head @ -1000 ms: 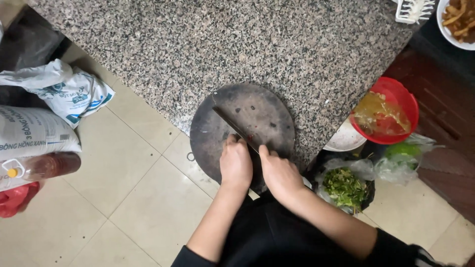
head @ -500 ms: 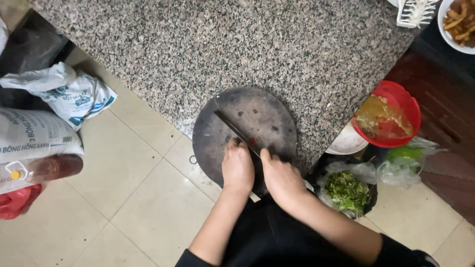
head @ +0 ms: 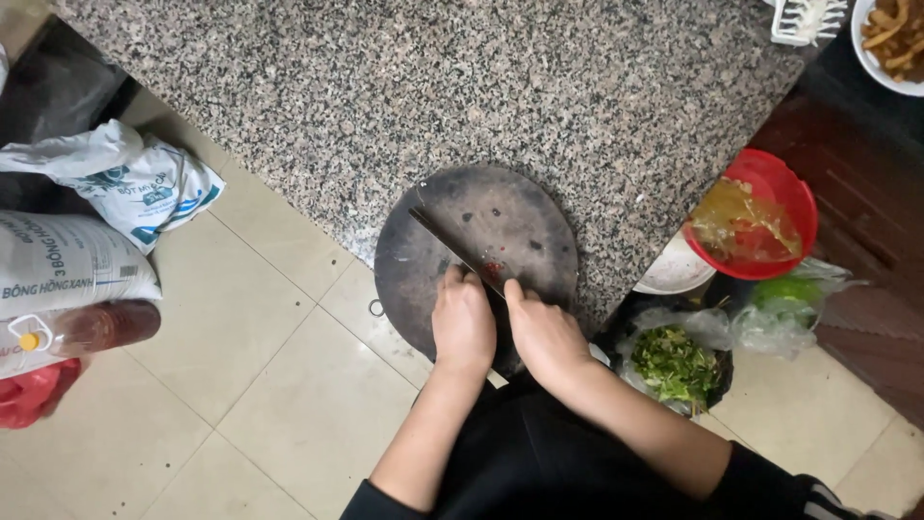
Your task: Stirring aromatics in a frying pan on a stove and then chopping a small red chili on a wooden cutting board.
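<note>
A round dark chopping board lies on the corner of a speckled granite counter and overhangs its edge. My right hand grips the handle of a long dark knife whose blade slants up-left across the board. My left hand rests curled on the board beside the blade, fingertips near a few small red pieces by the knife's edge. Whether the left fingers pinch anything is hidden.
A red bowl with reddish-yellow contents and a white plate sit right of the counter. A bag of chopped greens lies below them. White sacks, a bottle and tiled floor are at left.
The hands and knife stay in nearly the same place on the board; the view has shifted slightly. The blade has edged a little along the red pieces.
</note>
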